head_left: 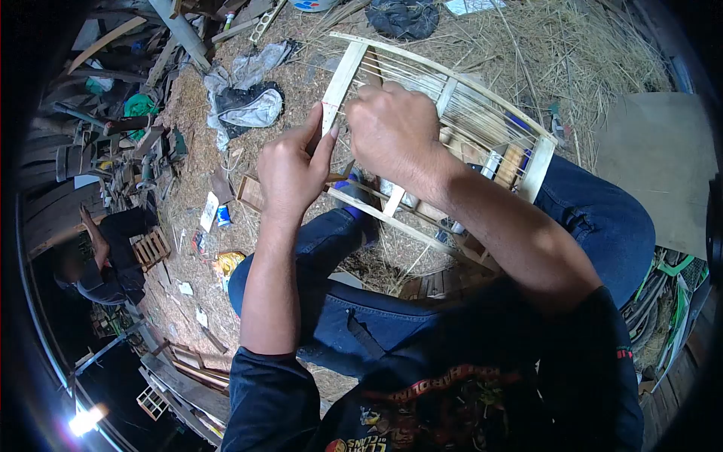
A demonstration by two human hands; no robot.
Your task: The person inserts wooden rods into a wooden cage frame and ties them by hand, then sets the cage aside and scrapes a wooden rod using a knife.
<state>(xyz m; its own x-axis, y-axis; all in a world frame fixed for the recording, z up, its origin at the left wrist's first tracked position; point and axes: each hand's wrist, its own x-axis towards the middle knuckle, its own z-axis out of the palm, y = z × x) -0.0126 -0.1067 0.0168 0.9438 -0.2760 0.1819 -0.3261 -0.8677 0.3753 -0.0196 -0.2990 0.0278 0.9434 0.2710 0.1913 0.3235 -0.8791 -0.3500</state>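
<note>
A light wooden frame (pixel 346 74) with many thin parallel rods lies across my lap, slanting from upper left to lower right. At its left end piece, my left hand (pixel 295 167) pinches the pale wood between thumb and fingers. Just to the right, my right hand (pixel 393 128) is closed in a fist over the rods beside that end piece; what it holds is hidden under the fingers. The two hands are close together but apart. Beneath the frame, partly hidden, are an open wooden box and some tools.
A crumpled grey cloth (pixel 256 107) and a blue can (pixel 224 215) lie on the straw-strewn ground. Scrap wood (pixel 113 124) is piled at left. Another person (pixel 113 256) sits at far left near a small slatted crate (pixel 151 249). A flat board (pixel 655 166) lies at right.
</note>
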